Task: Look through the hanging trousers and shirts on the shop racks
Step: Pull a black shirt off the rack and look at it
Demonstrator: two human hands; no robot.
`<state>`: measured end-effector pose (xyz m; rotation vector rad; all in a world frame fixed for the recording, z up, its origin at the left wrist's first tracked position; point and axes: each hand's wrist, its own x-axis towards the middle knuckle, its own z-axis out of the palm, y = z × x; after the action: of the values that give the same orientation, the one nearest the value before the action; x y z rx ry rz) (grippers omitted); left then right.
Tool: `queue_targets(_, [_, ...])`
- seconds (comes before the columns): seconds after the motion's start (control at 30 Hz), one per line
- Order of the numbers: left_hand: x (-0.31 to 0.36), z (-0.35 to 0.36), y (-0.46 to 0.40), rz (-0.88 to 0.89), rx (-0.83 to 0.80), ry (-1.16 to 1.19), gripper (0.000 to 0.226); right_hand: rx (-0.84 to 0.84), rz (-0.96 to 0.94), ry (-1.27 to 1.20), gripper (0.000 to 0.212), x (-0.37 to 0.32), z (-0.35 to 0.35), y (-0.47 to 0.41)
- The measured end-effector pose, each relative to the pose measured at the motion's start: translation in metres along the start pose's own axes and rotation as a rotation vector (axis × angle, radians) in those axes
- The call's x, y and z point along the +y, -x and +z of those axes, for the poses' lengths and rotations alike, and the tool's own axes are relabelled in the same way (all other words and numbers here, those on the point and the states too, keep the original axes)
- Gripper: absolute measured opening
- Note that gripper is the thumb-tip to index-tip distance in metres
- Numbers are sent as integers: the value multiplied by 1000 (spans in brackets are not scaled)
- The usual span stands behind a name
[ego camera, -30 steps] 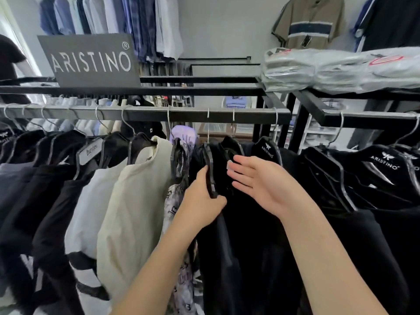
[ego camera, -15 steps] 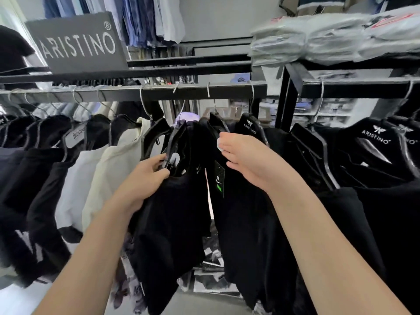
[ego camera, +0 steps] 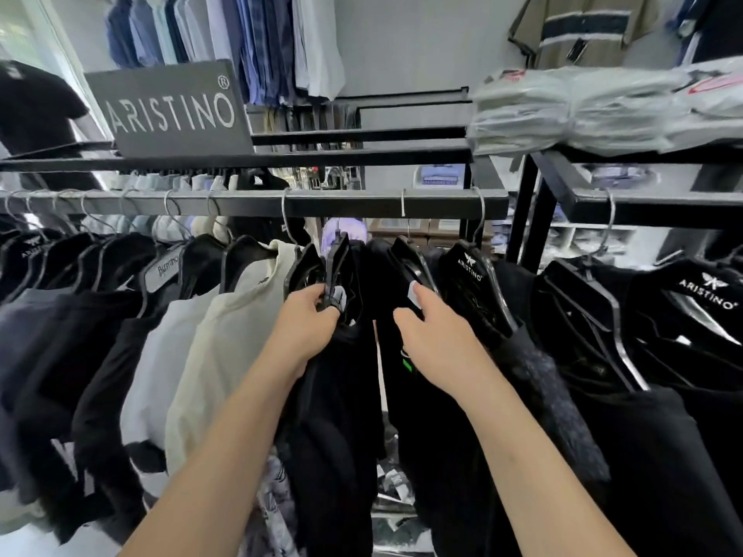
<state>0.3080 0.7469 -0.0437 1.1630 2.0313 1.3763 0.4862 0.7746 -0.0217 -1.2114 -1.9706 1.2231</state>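
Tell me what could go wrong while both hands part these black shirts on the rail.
1. The left hand grips a black hanger by its shoulder; a hard sideways pull could tip its hook off the rail.
2. The right hand presses on the next black shirt near its tag, which could snag or tear.

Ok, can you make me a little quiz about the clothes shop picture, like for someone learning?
1. True or false: the left hand grips a black plastic hanger.
2. What word is on the grey shop sign?
A) ARISTINO B) SALE C) EXIT
3. Fill in: the cream shirt hangs to the ___ of both hands.

Key: 1 true; 2 A; 3 left. The right hand rests on a black garment.
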Motion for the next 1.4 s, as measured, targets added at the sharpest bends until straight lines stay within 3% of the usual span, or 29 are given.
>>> queue_targets(0.17, [-11, 20, 1, -22, 22, -257, 29, 26, -9, 27, 55, 3, 4, -1])
queue_targets(0.33, [-40, 26, 33, -45, 14, -192, 41, 47, -18, 93, 46, 9, 1, -3])
queue_targets(0.43, [-57, 17, 54, -85, 20, -163, 33, 51, -22, 110, 39, 19, 5, -8])
queue_targets(0.7, [-68, -15, 147, -216, 63, -159, 49, 50, -288, 207, 33, 43, 14, -4])
queue_targets(0.97, [-77, -42, 264, -266, 46, -203, 55, -403, -561, 346, 54, 63, 59, 38])
queue_targets(1.17, [-66, -62, 340, -297, 44, -223, 68, -693, -703, 374, 26, 61, 85, 86])
queue_targets(1.27, [-68, -75, 370, -378, -46, -226, 75, -797, -749, 370, 21, 63, 97, 106])
queue_targets(1.33, [-71, -82, 382, -441, -86, -308, 68, -860, -758, 355, 14, 68, 106, 117])
queue_targets(1.4, [-77, -85, 399, -494, 8, -361, 60, -899, -768, 326, 17, 73, 117, 129])
